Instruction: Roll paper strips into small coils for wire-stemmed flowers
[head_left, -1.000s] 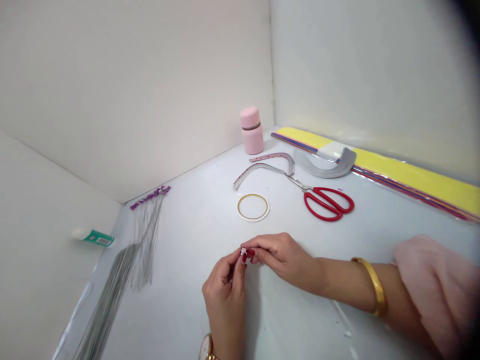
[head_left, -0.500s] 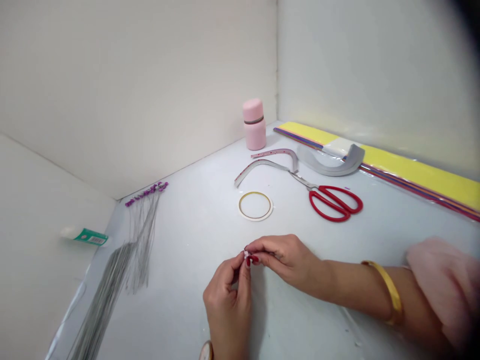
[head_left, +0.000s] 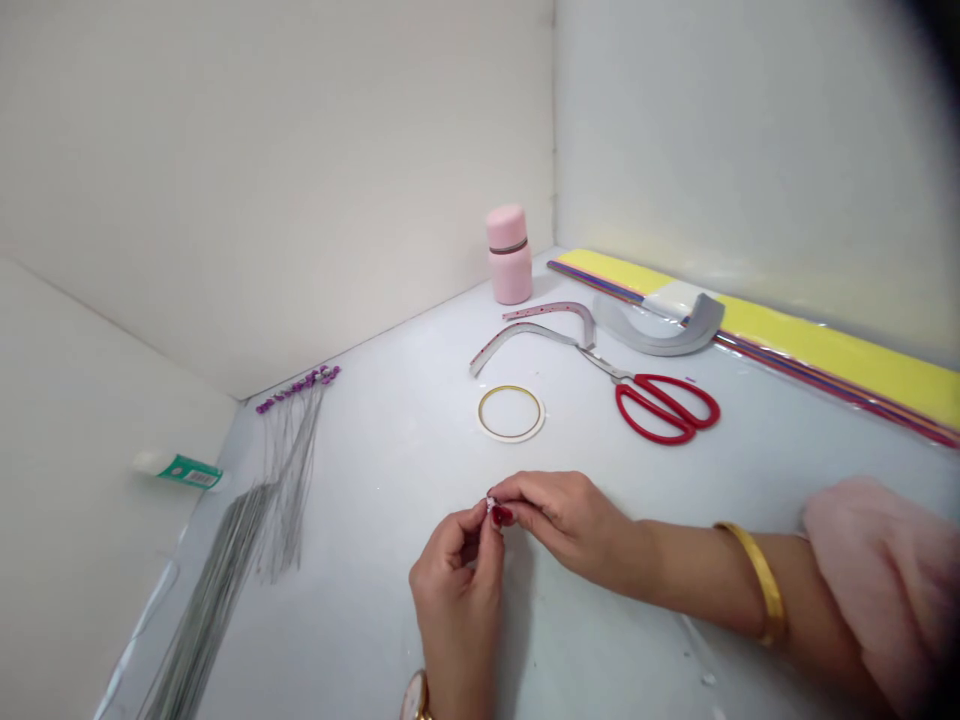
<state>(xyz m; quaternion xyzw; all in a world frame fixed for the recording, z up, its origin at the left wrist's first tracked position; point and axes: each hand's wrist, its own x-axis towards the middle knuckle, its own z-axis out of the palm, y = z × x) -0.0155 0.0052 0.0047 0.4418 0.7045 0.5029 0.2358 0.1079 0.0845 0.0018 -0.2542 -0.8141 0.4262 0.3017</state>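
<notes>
My left hand [head_left: 459, 565] and my right hand [head_left: 559, 512] meet fingertip to fingertip over the table. Both pinch a tiny whitish piece [head_left: 491, 505], mostly covered by the fingers, so its kind cannot be made out. Just beyond the hands lies a roll of narrow tape [head_left: 541, 425], flat on the table. Red-handled scissors [head_left: 664, 405] rest farther right, their blade tips touching a curved paper strip [head_left: 517, 334] with red marks. Purple flower heads on thin wire stems [head_left: 296, 390] lie in a row at the far left.
A bundle of grey wires [head_left: 217, 600] runs along the left edge, near a green-and-white tube [head_left: 187, 471]. At the back corner stands a pink bottle [head_left: 511, 270]. A curved grey strip bundle [head_left: 675, 335] lies against packed coloured sheets [head_left: 825, 350] by the right wall.
The camera view has shifted slightly. Both hands stay together on the small whitish piece, with only slight finger movement; the things on the table have not been moved.
</notes>
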